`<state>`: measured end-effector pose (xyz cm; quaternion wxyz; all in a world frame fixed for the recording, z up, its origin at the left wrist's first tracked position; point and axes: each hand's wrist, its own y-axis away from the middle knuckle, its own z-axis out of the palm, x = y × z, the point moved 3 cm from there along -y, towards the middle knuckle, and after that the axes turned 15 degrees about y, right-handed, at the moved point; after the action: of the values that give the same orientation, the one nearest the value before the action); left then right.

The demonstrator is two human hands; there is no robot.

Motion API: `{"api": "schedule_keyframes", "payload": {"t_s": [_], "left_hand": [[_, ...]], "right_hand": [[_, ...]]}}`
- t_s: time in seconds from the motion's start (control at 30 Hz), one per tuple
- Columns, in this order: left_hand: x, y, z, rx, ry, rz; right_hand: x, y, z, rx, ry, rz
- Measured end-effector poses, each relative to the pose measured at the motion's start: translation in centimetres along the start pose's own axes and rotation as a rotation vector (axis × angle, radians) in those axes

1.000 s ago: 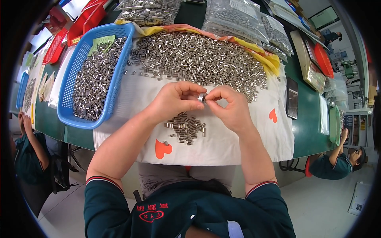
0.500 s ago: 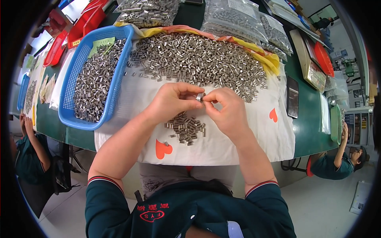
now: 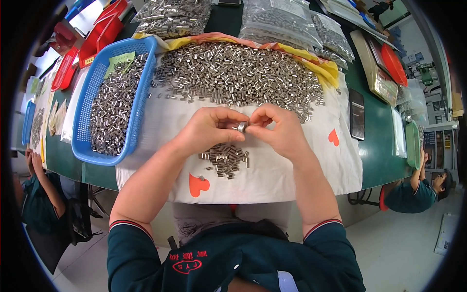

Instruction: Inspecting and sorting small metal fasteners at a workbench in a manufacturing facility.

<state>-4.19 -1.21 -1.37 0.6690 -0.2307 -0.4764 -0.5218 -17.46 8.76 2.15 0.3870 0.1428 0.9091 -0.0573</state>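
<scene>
Between the thumb and fingers of my left hand (image 3: 206, 130) is a small silvery ring-shaped metal piece (image 3: 242, 127). My right hand (image 3: 279, 131) is closed too, its thumb and index fingertip meeting at the piece's right side. Whether a separate small part sits in those right fingertips is hidden. Just below my hands, a small pile of short metal cylinders (image 3: 226, 160) lies on the white cloth (image 3: 272, 182). Beyond them spreads a much larger heap of the same short cylinders (image 3: 238, 73).
A blue basket (image 3: 79, 117) of cylinders stands at left. Bags of metal parts (image 3: 277, 24) lie behind a yellow-orange cloth (image 3: 331, 73). A phone (image 3: 356, 117) rests at right on the green table (image 3: 384, 160). Co-workers (image 3: 41, 190) sit at both sides.
My right index finger is more arched, and the ring-shaped piece has turned slightly between my fingers. The whole view has shifted a little. Both piles look the same.
</scene>
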Motion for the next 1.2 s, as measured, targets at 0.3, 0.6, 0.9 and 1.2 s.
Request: {"api": "schedule_keyframes", "payload": {"t_s": [0.3, 0.6, 0.9, 1.2], "left_hand": [[0.7, 1.0, 1.4, -0.219, -0.367, -0.01], [0.7, 1.1, 1.1, -0.259, -0.319, -0.077], [0.3, 0.5, 1.0, -0.254, -0.193, -0.063], [-0.1, -0.6, -0.5, -0.014, 0.156, 0.052]], "right_hand": [[0.2, -2.5, 1.3, 0.496, 0.649, -0.268], [1.9, -2.4, 1.5, 0.414, 0.697, -0.187], [1.8, -2.1, 0.9, 0.299, 0.728, -0.055], [-0.3, -0.4, -0.6, 0.243, 0.093, -0.05]]}}
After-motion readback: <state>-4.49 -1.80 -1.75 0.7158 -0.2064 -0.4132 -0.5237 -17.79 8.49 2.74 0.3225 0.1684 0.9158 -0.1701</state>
